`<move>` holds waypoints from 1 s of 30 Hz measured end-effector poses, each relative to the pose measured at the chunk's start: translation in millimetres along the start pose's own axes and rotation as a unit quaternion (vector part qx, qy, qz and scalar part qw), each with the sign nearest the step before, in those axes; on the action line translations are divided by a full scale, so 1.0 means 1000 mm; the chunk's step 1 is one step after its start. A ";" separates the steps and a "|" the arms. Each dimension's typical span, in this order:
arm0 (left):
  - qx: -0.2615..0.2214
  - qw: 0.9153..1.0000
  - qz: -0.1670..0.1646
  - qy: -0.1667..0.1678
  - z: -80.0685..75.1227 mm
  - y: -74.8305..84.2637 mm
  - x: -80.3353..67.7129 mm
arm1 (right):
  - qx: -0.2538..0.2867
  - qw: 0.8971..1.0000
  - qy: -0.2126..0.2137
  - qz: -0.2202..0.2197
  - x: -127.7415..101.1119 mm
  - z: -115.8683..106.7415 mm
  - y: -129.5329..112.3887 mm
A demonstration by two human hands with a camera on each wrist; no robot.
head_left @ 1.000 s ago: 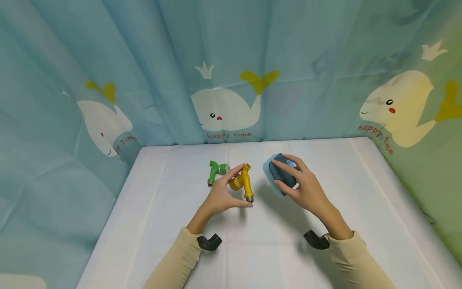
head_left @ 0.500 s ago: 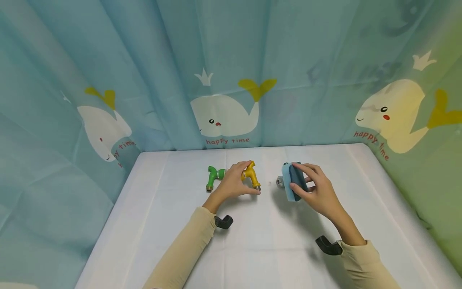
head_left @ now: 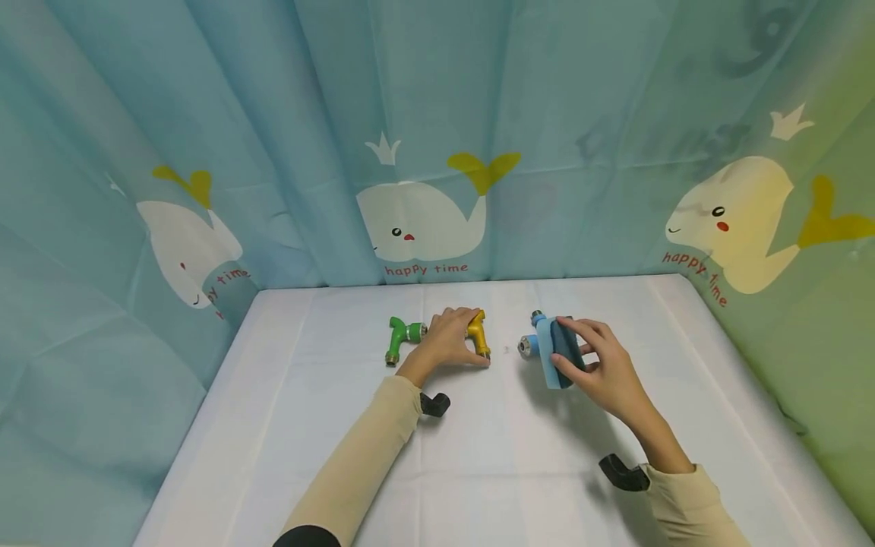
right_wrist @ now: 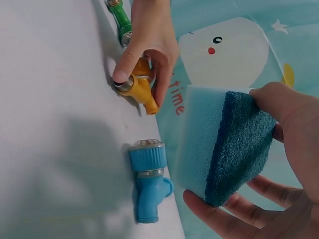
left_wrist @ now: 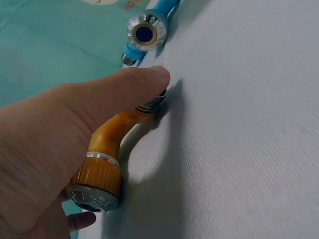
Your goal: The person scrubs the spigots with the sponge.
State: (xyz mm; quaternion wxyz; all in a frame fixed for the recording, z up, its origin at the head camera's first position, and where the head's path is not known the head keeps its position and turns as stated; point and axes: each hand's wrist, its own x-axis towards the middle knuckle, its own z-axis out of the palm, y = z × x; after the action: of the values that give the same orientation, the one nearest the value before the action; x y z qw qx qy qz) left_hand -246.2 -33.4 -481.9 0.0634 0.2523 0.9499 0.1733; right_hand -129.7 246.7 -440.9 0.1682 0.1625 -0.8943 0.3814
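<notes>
My left hand [head_left: 447,339] grips a yellow faucet [head_left: 477,334] low over the white table, thumb at its threaded metal end and fingers at the other end. In the left wrist view the ribbed handle of the yellow faucet [left_wrist: 102,177] points toward the camera. My right hand [head_left: 601,365] pinches a two-layer sponge [right_wrist: 219,144] between thumb and fingertips. The sponge is pale blue foam with a dark blue scouring side. A blue faucet [right_wrist: 149,184] lies on the table beside the sponge, partly hidden by it in the head view.
A green faucet [head_left: 403,336] lies on the white table [head_left: 478,471] left of the yellow one. Behind the table hangs a blue curtain [head_left: 574,197] printed with whales; it also runs along both sides.
My left hand has carried the yellow faucet farther back and lower, close to the table. My right hand has shifted right with the sponge and turned it, bringing more of the blue faucet into sight.
</notes>
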 end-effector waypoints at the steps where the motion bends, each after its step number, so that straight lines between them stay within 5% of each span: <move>1: 0.002 1.000 -0.001 -0.004 0.000 0.000 0.000 | 0.000 1.000 0.000 0.000 0.000 0.001 0.000; 9: -0.001 1.000 0.004 0.003 -0.004 -0.006 -0.004 | 0.002 1.000 0.000 -0.006 0.002 0.005 0.002; 14: -0.024 0.997 -0.016 0.067 -0.015 -0.019 -0.018 | -0.002 1.000 0.000 -0.008 0.002 0.006 0.002; 20: -0.031 0.977 -0.118 0.174 -0.027 -0.045 -0.044 | -0.001 1.000 0.000 -0.011 0.000 0.006 0.005; 24: -0.044 0.965 -0.189 0.177 -0.031 -0.057 -0.057 | 0.002 1.000 0.001 -0.012 -0.002 0.007 0.007; 30: -0.075 0.951 -0.254 0.159 -0.029 -0.062 -0.065 | 0.011 1.000 0.001 -0.012 -0.005 0.008 0.009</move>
State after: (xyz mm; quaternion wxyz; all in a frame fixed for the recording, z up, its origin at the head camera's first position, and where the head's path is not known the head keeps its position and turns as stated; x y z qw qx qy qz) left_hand -224.2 -125.1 -474.7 -0.0282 -0.0339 0.9645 0.2603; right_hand -130.0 247.6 -453.5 0.1720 0.1748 -0.8878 0.3894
